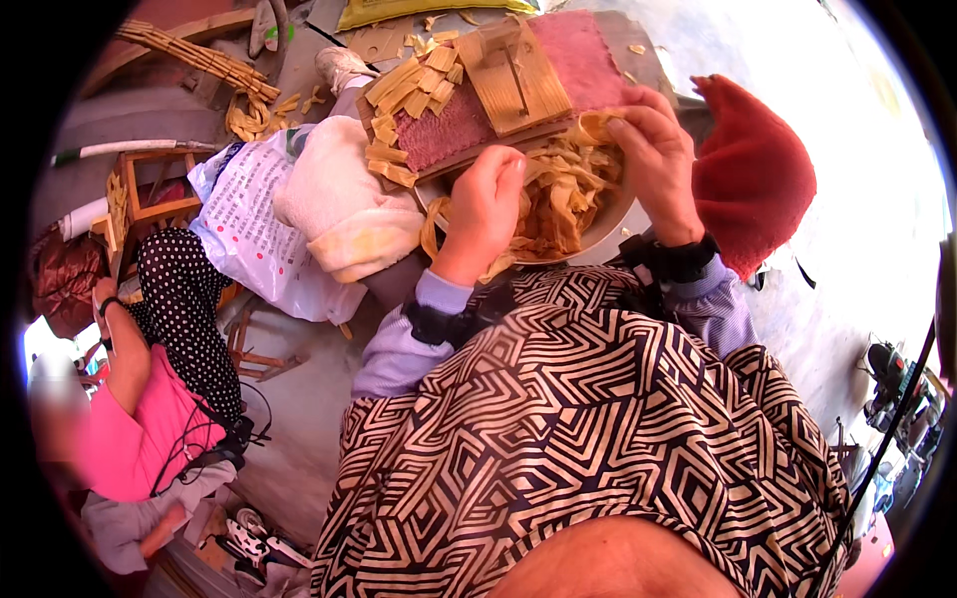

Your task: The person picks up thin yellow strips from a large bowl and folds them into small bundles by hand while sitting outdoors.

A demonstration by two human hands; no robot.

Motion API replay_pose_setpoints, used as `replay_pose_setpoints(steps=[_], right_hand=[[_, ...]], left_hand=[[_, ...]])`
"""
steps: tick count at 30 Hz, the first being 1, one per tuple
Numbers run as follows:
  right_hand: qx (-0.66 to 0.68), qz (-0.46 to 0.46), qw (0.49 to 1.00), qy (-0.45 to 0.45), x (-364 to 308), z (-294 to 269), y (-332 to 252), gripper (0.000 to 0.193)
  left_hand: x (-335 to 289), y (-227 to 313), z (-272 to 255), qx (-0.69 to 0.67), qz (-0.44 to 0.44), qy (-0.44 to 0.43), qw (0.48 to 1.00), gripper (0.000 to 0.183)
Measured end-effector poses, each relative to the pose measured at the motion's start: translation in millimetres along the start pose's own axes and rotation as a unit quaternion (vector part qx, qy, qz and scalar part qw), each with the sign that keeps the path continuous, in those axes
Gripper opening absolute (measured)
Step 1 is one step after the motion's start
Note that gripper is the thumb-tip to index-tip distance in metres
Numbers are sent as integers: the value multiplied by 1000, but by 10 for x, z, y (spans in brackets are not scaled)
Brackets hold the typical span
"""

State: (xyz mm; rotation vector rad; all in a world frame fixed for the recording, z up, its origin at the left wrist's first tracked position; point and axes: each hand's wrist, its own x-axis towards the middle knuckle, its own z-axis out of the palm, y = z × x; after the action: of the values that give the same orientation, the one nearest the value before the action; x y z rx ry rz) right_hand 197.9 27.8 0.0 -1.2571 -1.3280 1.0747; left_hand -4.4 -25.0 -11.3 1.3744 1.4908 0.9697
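Note:
My left hand (485, 204) is curled into a fist among thin tan wood strips (558, 204) heaped in a round metal bowl (608, 227) on my lap. My right hand (653, 154) pinches a curled tan strip at the bowl's far rim. Just beyond the bowl lies a wooden board (469, 125) covered with pink cloth; a small slatted wooden block (513, 80) and a pile of short cut strips (409, 95) rest on it. Both wrists wear black bands over lilac sleeves.
A red cloth (753, 174) lies to the right. A white towel (344, 214) and a printed plastic bag (249, 224) sit to the left. Another person in pink and polka dots (159, 399) sits at far left. Bundled canes (194, 55) lie at the back.

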Motion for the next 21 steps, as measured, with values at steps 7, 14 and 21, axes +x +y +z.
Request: replay_pose_setpoints(steps=[7,14,21], right_hand=[[307,244,920,-11,-51,80,17,15],[292,230,928,-26,-61,78,70,13],[98,80,991,-48,-98,153,-9,7]], left_hand=[[175,72,18,-154,-19,-92,984,30],[182,62,59,-143,-12,-156,977,26],[252,180,215,-158,-50,-149,975,21]])
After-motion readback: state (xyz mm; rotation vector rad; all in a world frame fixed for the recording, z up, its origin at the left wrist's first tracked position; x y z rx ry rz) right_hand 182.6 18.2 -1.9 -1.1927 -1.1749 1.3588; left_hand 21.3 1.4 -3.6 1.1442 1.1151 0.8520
